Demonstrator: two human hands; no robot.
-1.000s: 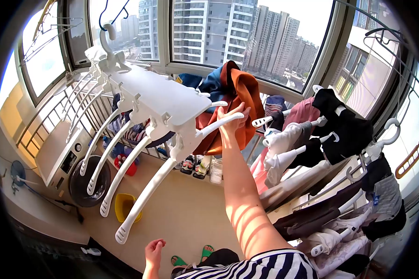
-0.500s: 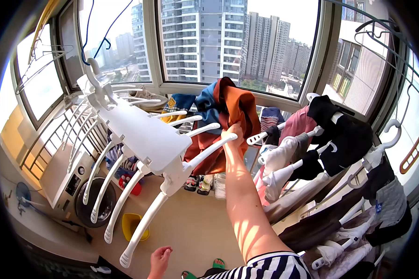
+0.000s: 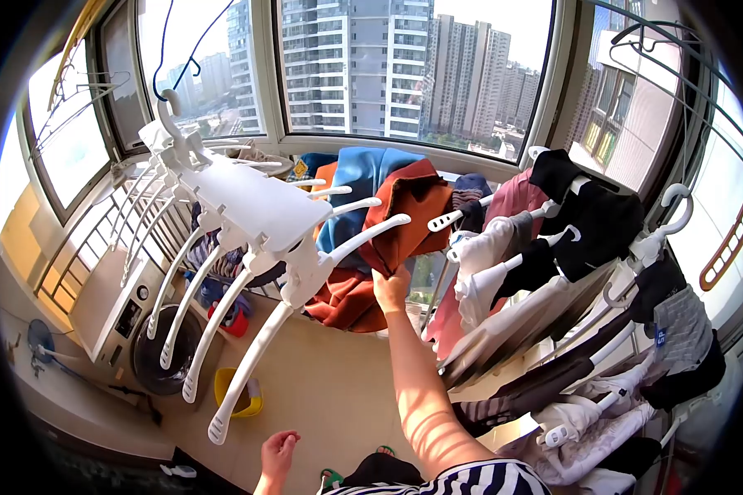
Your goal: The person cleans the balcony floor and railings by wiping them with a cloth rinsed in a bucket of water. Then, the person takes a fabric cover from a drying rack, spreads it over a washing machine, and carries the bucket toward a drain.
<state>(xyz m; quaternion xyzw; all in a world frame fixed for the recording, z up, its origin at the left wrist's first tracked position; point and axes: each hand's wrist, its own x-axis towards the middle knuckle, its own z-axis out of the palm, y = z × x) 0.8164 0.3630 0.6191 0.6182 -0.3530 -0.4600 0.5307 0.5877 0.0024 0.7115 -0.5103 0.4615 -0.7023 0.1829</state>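
My right hand [image 3: 391, 289] grips the lower edge of an orange-brown cloth [image 3: 409, 216], which lies bunched with a blue part [image 3: 362, 177] near the window rail. More orange-brown fabric hangs lower, left of the hand. My left hand [image 3: 279, 452] is low in the view, fingers curled in, with nothing plainly visible in it. A white multi-arm hanger [image 3: 260, 210] hangs from a blue hook at the left, its arms bare; one arm tip overlaps the cloth.
To the right, another rack holds black clothes [image 3: 598, 231] and white ones. Washing machine [image 3: 169, 351] stands at the left, near a yellow bucket [image 3: 239, 394] and a red container [image 3: 231, 320] on the floor. Window frame [image 3: 404, 148] runs behind.
My right hand has moved lower and slightly left with the cloth. The cloth has spread, and more of its blue part shows. My left hand stays low in the view.
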